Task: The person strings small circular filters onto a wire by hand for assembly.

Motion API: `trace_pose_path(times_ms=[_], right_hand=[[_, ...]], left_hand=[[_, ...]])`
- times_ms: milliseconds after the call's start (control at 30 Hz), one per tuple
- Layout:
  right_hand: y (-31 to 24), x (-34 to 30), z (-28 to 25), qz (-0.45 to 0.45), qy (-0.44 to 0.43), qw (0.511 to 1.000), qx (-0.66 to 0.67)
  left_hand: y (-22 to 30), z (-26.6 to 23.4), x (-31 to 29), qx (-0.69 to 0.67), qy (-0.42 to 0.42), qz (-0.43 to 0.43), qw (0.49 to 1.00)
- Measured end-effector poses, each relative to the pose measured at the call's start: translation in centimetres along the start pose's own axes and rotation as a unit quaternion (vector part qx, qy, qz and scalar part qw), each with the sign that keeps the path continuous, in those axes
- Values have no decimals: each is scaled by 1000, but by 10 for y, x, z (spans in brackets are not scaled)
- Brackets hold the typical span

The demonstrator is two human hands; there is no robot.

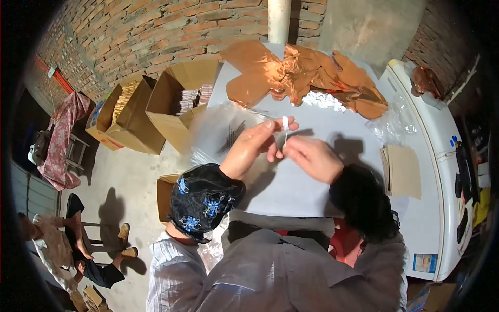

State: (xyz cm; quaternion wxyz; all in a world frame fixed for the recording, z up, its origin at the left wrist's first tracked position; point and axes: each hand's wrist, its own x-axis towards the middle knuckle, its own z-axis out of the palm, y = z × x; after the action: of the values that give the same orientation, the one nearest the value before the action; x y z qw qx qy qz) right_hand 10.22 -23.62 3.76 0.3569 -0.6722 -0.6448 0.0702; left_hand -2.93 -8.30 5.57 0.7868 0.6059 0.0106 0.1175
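Over the table, my left hand [248, 150] holds up a small white strip [285, 124] near its fingertips. A thin, pale end runs down from the strip to my right hand [314, 160], whose thumb and fingers are closed on it in a pinch. What the strip is made of is too small to tell. Beneath my left hand lies a stack of clear plastic film or bags [210, 132] with dark print. Beyond both hands is a small heap of white pieces [323, 100], in front of shiny copper-coloured foil sheets [306, 73].
Grey-brown card sheets [403, 170] and crumpled clear plastic [391, 125] lie to the right, beside a white appliance [431, 208]. Two open cardboard boxes [136, 122] with packed bundles stand at the left. A person [67, 244] sits at the lower left.
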Motion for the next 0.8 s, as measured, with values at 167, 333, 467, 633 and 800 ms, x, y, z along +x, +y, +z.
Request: trace_pose_path(times_ms=[167, 333, 467, 633, 800], right_hand=[[-23, 26, -32, 53, 16, 998, 41], [11, 3, 10, 107, 10, 980, 165], [-19, -1, 3, 103, -19, 994, 20], [-19, 10, -9, 16, 47, 993, -110], [-14, 7, -9, 161, 20, 975, 152]], left_hand=[[-22, -11, -13, 98, -33, -56, 993], [-15, -3, -10, -41, -15, -30, 999], [-28, -3, -18, -1, 12, -15, 1000], [-35, -6, -19, 81, 1, -48, 996], [-32, -6, -16, 63, -21, -40, 997]])
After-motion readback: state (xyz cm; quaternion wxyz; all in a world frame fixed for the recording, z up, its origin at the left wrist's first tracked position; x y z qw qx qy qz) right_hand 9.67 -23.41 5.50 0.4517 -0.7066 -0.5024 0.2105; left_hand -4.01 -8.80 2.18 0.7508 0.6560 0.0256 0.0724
